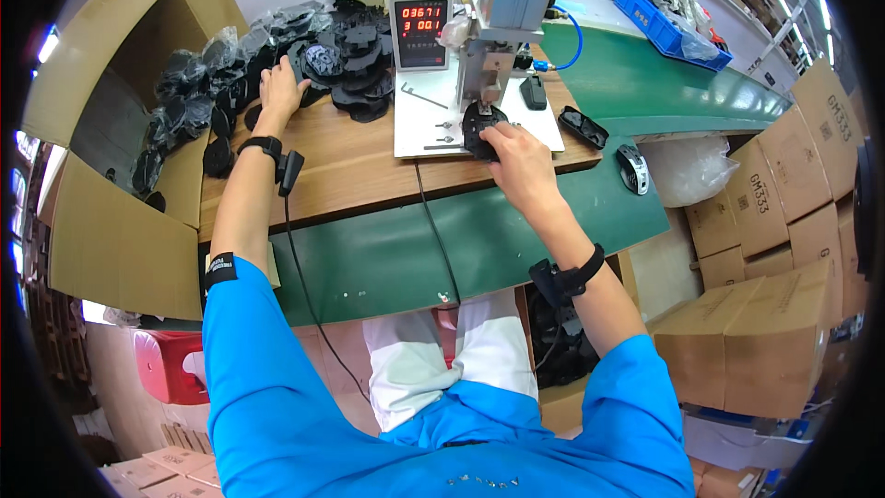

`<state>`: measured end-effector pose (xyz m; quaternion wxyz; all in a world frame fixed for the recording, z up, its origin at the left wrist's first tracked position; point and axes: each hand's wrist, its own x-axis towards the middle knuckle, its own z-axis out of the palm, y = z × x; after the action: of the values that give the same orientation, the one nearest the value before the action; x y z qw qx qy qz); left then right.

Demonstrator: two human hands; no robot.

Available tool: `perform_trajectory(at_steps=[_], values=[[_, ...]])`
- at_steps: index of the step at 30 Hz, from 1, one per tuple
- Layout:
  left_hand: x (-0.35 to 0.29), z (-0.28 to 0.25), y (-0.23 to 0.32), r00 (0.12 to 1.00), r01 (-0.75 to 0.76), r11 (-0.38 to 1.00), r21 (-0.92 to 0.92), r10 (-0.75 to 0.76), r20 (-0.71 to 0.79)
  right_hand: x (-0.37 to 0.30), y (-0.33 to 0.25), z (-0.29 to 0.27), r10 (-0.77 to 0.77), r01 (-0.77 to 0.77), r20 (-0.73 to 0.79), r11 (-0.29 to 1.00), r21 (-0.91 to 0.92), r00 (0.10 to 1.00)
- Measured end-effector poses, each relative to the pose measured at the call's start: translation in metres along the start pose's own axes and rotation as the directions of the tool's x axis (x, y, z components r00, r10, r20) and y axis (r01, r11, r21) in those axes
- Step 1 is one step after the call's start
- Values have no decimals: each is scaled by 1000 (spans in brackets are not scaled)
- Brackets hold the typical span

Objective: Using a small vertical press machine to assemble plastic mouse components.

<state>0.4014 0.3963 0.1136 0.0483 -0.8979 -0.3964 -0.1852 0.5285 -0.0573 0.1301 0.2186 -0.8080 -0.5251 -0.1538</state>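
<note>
My right hand is closed on the near end of a black plastic shell, which lies on the white base plate right under the head of a bench press. To the left, my left hand reaches to the edge of a heap of black plastic parts. Its fingers are stretched and apart, next to a round black part; whether they touch it is hard to tell. Several parts further left are in clear plastic bags.
A counter box with red digits stands beside the press. An open cardboard box flanks the heap. Right of the press lie a black shell and a computer mouse. A blue crate sits behind; cartons are stacked at right.
</note>
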Motion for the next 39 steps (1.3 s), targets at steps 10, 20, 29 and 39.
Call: perform_trajectory(at_steps=[10,20,29,39], values=[[-28,-26,6,975,18,996,82,-35,218,-1,9,-1,9,-9,-10,1000,-28,1000],[-30,-26,-73,961,20,998,55,-35,275,5,-9,3,-2,3,-15,1000,2,1000],[-55,-32,-34,965,80,997,17,-82,249,-2,5,1,57,-56,14,997,-44,998],[-88,-74,-22,931,-345,938,-24,339,-132,5,-1,-2,9,-8,10,999,-50,1000]])
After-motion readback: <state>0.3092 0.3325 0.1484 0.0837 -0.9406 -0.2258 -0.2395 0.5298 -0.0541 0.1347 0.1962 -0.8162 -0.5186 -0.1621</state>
